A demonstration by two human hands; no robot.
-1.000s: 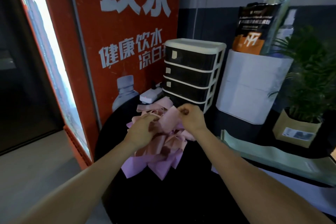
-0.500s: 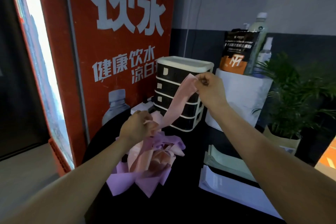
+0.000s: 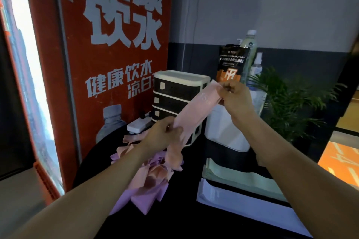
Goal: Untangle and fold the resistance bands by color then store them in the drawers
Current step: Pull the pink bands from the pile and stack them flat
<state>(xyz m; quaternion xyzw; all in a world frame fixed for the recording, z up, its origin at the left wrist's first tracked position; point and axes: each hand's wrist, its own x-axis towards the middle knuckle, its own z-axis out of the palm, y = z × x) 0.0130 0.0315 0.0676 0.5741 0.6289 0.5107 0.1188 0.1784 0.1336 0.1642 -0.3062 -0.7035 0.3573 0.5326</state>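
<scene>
A pink resistance band [image 3: 196, 108] is stretched in the air between my hands. My right hand [image 3: 234, 99] pinches its upper end in front of the drawer unit. Lower down, my left hand [image 3: 163, 136] grips the same band, whose tail hangs toward a tangled heap of pink and purple bands [image 3: 147, 176] on the black table [image 3: 174, 219]. Behind the band stands a small drawer unit [image 3: 178, 91] with dark drawers and a cream frame, all drawers closed. A folded pale green band [image 3: 239, 178] and a folded white band [image 3: 233, 200] lie on the table to the right.
A red water poster [image 3: 116, 54] fills the left. A white power strip [image 3: 138, 125] lies beside the drawers. A white container [image 3: 229, 136] holds a black pouch [image 3: 232, 66], bottle and spray bottle. A potted plant [image 3: 287, 99] stands at the right.
My right hand rose from the heap, drawing the pink band up and out to the right. My left hand lifted slightly, still gripping the band. The camera tilted upward.
</scene>
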